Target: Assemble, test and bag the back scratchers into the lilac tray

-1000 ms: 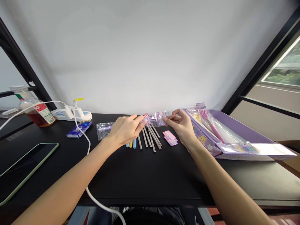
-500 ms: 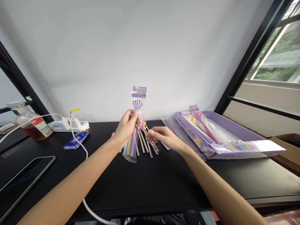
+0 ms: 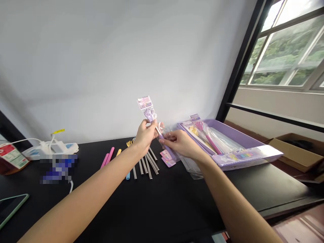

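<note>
A purple hand-shaped back scratcher (image 3: 167,147) in a clear bag with a printed header card (image 3: 144,102) is held tilted above the table. My left hand (image 3: 144,136) pinches it just below its finger-shaped head. On the lower handle, my right hand (image 3: 181,143) is closed round the scratcher and its bag. Below my left hand lie several metal rods (image 3: 149,165), partly hidden, with yellow scratcher heads (image 3: 130,143) behind them. Pink handles (image 3: 109,156) and a blue handle (image 3: 128,176) lie to the left. Printed cards (image 3: 168,158) rest under the held scratcher.
A purple display box (image 3: 248,156) on the right holds a bagged pink back scratcher (image 3: 212,143) and clear bags. More clear bags (image 3: 192,168) lie beside it. On the left are a power strip (image 3: 68,147), a phone (image 3: 12,207) and a bottle (image 3: 15,157).
My right hand has moved from beside the metal rods onto the purple scratcher's handle. The scratcher has gone from upright to tilted, its lower end toward the right. The view has turned right.
</note>
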Available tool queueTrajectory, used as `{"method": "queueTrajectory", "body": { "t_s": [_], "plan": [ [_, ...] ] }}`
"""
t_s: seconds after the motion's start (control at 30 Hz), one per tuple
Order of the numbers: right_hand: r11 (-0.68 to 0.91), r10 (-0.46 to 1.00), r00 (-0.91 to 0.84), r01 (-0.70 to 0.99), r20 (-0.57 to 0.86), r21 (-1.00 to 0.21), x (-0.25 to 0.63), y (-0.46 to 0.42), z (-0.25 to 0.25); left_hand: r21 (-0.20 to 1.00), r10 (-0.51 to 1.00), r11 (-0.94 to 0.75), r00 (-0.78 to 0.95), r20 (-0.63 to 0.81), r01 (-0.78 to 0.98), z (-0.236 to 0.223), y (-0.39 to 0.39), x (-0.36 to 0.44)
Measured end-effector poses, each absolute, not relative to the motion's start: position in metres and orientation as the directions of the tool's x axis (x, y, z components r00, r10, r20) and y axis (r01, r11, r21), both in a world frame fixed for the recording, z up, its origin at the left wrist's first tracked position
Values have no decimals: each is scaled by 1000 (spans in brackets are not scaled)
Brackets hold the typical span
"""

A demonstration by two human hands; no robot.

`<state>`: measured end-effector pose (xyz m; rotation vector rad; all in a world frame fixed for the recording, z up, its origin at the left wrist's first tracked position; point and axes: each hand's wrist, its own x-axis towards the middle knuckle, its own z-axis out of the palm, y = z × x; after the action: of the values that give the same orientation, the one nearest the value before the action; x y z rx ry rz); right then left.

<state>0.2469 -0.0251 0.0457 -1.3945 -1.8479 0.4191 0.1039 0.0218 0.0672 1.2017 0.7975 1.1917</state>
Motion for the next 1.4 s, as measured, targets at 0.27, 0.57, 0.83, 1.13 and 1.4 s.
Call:
{"method": "queueTrajectory", "body": {
  "t_s": [0.27, 0.57, 0.83, 1.13, 1.4],
  "plan": [
    [-96, 946, 224, 883, 233, -460, 383, -8, 84, 948, 863, -254, 487, 134, 190, 48, 32, 150],
    [-376, 924, 263, 755, -277, -538, 422, -21, 50, 735, 635, -610, 737, 231, 296, 20, 18, 187],
    [-277, 851, 332, 942, 407, -189, 406, -20, 62, 660, 578, -701, 758, 302, 271, 14, 18, 194],
    [291, 825, 219, 625, 522, -724, 290, 4, 91, 558, 674, -703, 664, 324, 441, 48, 47, 99],
    [279, 931, -78, 783, 357, -557, 209, 24, 39, 514, 800, -587, 544, 252, 625, 34, 50, -12]
  ]
}}
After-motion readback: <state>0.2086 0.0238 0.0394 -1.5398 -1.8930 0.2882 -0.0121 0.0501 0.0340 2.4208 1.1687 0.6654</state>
